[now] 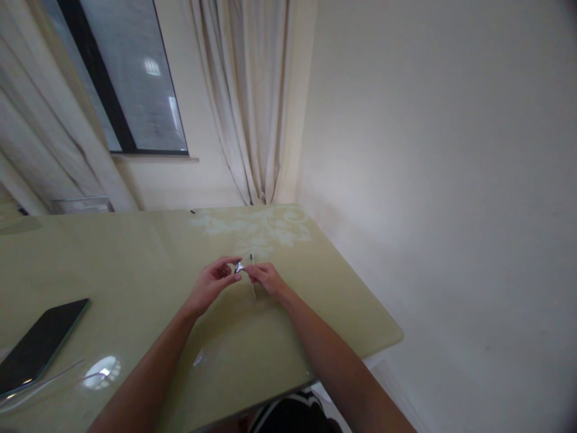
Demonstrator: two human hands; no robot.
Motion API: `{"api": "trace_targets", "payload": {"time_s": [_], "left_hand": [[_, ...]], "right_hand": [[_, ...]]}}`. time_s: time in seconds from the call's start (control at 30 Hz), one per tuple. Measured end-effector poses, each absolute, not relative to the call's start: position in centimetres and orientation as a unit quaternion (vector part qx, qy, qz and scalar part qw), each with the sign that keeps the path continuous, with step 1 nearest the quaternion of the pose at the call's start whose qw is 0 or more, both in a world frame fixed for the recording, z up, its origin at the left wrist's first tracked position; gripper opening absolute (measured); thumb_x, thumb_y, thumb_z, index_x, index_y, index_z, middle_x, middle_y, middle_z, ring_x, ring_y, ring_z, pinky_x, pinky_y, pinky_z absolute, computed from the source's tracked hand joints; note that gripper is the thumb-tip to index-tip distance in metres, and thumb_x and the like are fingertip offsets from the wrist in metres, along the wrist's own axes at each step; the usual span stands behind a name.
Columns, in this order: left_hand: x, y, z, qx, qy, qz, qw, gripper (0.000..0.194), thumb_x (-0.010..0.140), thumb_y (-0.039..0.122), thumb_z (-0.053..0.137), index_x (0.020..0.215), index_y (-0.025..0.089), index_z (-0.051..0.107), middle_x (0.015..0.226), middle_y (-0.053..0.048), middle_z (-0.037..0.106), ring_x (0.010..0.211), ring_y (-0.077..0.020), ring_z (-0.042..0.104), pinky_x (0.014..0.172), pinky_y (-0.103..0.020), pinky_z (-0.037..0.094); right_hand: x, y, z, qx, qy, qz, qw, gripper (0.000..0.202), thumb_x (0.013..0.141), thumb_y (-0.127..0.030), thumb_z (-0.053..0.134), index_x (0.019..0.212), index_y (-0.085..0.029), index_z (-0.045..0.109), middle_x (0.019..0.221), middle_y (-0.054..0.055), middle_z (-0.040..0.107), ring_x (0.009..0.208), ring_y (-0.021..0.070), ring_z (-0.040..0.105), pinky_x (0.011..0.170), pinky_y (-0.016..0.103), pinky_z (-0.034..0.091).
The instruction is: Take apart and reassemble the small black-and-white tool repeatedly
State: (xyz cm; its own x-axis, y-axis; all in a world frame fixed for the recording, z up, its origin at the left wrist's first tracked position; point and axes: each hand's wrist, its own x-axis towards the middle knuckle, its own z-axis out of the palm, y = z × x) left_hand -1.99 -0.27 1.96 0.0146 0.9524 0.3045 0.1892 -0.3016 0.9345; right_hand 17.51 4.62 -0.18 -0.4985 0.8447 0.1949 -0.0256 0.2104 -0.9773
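Over the table, a small shiny silver piece (239,267) sits between the thumb and forefinger of my left hand (214,281); its exact kind is too small to make out. My right hand (267,278) pinches the right end of the same piece with its fingertips. A thin pale stick (253,291) with a dark tip runs up past my right fingertips, partly hidden behind them. Whether the right hand also grips this stick or it lies on the table, I cannot tell.
The glossy yellowish table (342,313) has a rounded right corner beside the wall. A dark tablet-like device (42,343) lies at the left, with a pale cable (45,382) near it. At the far edge is a small black item (193,211). Curtains (246,90) hang behind.
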Motion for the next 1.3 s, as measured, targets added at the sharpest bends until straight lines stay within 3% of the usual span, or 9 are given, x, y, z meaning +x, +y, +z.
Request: {"api": "trace_targets", "payload": {"time_s": [0.27,0.5,0.7,1.1,1.3], "left_hand": [[-1.6,-0.2,1.6,0.603,0.470,0.545,0.344,0.046,0.069,0.039,0.087,0.108,0.021,0.074,0.068,0.006,0.048,0.063,-0.0108,0.047,0.059,-0.022,0.037],[-1.2,-0.5,2.0,0.653,0.470,0.558,0.203,0.037,0.079,0.041,0.081,0.112,0.025,0.075,0.088,0.001,0.060,0.064,-0.0101,0.048,0.061,-0.024,0.042],[-1.4,-0.9,2.5,0.700,0.457,0.540,0.097,0.035,0.085,0.040,0.077,0.117,0.027,0.074,0.093,0.000,0.062,0.066,-0.0114,0.051,0.071,-0.028,0.049],[-1.1,-1.2,2.7,0.706,0.474,0.520,0.088,0.036,0.089,0.043,0.070,0.120,0.024,0.073,0.095,-0.003,0.063,0.069,-0.0138,0.053,0.070,-0.029,0.050],[-1.1,-1.3,2.3,0.699,0.480,0.523,0.082,0.037,0.089,0.043,0.071,0.120,0.023,0.072,0.098,-0.003,0.063,0.067,-0.0132,0.052,0.069,-0.029,0.050]], "right_hand": [[17.6,5.0,-0.3,-0.332,-0.664,0.528,0.413,0.055,0.080,-0.064,0.069,0.055,-0.018,0.054,0.052,-0.006,0.036,0.054,0.0092,0.031,0.056,0.028,0.021],[17.8,4.7,0.2,-0.342,-0.666,0.500,0.436,0.056,0.081,-0.065,0.068,0.056,-0.017,0.053,0.054,-0.006,0.034,0.054,0.0086,0.030,0.055,0.027,0.020],[17.9,4.7,0.6,-0.338,-0.681,0.498,0.419,0.056,0.081,-0.066,0.067,0.056,-0.017,0.055,0.054,-0.006,0.035,0.054,0.0086,0.031,0.053,0.027,0.021],[17.8,4.5,0.9,-0.321,-0.705,0.470,0.423,0.056,0.087,-0.064,0.059,0.056,-0.019,0.048,0.056,-0.005,0.033,0.055,0.0096,0.031,0.055,0.027,0.022],[17.6,4.1,0.8,-0.309,-0.746,0.413,0.421,0.048,0.095,-0.054,0.049,0.067,-0.018,0.061,0.062,-0.002,0.049,0.063,0.0131,0.046,0.062,0.027,0.030]]}}
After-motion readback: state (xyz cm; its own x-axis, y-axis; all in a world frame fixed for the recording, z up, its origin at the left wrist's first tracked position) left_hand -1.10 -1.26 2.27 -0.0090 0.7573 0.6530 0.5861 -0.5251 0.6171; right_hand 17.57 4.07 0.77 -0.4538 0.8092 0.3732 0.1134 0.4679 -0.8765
